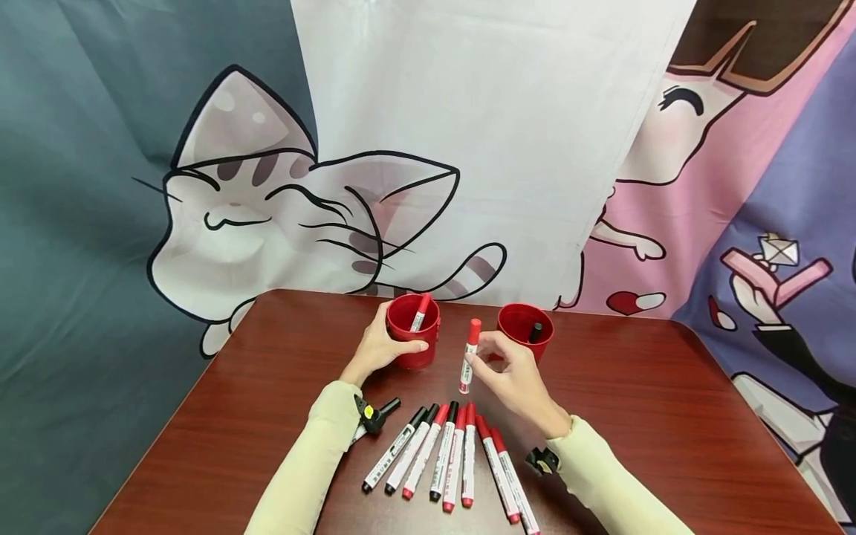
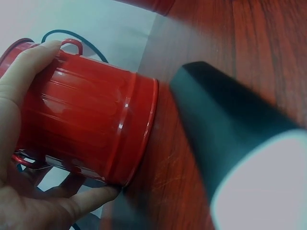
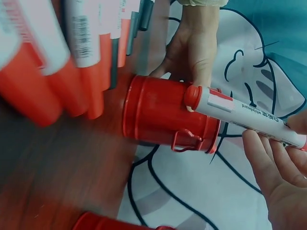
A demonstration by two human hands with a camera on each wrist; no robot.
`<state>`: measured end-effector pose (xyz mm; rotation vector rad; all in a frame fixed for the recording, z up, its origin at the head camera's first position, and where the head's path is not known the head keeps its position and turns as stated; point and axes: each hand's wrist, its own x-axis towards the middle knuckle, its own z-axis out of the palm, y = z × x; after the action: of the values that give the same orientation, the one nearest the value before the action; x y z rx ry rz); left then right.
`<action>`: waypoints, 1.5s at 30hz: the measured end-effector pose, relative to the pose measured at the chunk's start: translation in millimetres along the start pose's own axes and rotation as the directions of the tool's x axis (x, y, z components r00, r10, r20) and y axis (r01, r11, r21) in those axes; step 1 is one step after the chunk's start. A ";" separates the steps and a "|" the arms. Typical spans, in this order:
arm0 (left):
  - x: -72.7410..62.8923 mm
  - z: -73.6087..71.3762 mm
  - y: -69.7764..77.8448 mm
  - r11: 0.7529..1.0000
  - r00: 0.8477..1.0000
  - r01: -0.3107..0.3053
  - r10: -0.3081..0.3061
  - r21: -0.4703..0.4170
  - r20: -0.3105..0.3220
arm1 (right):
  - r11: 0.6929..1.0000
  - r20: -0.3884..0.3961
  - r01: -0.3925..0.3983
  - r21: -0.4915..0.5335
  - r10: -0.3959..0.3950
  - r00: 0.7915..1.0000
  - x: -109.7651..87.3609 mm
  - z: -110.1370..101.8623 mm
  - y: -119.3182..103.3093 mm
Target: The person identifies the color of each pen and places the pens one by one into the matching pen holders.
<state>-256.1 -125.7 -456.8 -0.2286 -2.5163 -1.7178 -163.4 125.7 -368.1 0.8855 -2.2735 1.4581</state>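
My left hand (image 1: 381,346) grips the side of a small red metal bucket (image 1: 416,360) with little side handles. A red-capped marker (image 1: 420,313) stands inside, leaning on the rim. My right hand (image 1: 518,375) pinches a white whiteboard marker (image 3: 240,114) with a red cap, held roughly upright between the two buckets in the head view. Just behind the right hand is a second red bucket (image 1: 515,315), with a black marker end (image 1: 536,332) showing inside it.
Several red and black markers (image 1: 420,450) lie fanned out on the brown table (image 1: 221,423), between my forearms. One black-capped marker (image 1: 390,406) lies beside my left wrist, partly hidden by it. A cartoon cat curtain (image 1: 414,96) hangs behind the table.
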 end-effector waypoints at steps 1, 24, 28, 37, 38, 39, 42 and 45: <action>0.0 0.0 0.0 1.000 1.000 0.005 -0.005 0.000 0.000 | 1.000 0.001 0.008 0.002 -0.008 1.000 2.7 2.4 -0.2; 3.2 -0.9 -3.9 1.000 1.000 -0.001 0.001 -0.020 0.019 | 0.993 -0.042 0.112 0.024 -0.111 0.993 66.5 37.5 -16.3; 3.3 -0.7 -4.2 1.000 1.000 0.006 -0.006 -0.020 0.025 | 0.992 -0.060 0.127 0.011 -0.126 0.990 77.8 40.2 -20.0; 2.4 -0.3 -2.4 1.000 1.000 0.019 -0.019 0.001 0.016 | 0.998 -0.086 0.067 0.017 -0.065 0.994 90.0 51.9 -1.3; 2.0 -0.3 -2.3 1.000 1.000 0.017 -0.017 0.002 0.017 | 0.997 -0.094 0.069 0.019 -0.067 0.993 91.4 53.0 3.6; 1.6 -0.4 -2.4 1.000 1.000 0.017 -0.017 0.002 0.018 | 0.997 -0.100 0.072 0.019 -0.070 0.993 92.9 54.2 8.1; 0.9 -1.1 -2.8 1.000 1.000 0.021 -0.020 -0.002 0.015 | 0.996 -0.105 0.088 0.016 -0.086 0.991 98.5 56.7 20.1; 0.7 -2.3 -3.3 1.000 1.000 0.021 -0.021 -0.002 0.007 | 0.995 -0.081 0.098 0.024 -0.096 0.992 103.9 58.1 26.3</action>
<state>-257.4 -128.9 -458.9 -0.2093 -2.5315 -1.7303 -255.3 46.6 -355.4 0.9163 -2.1272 1.4593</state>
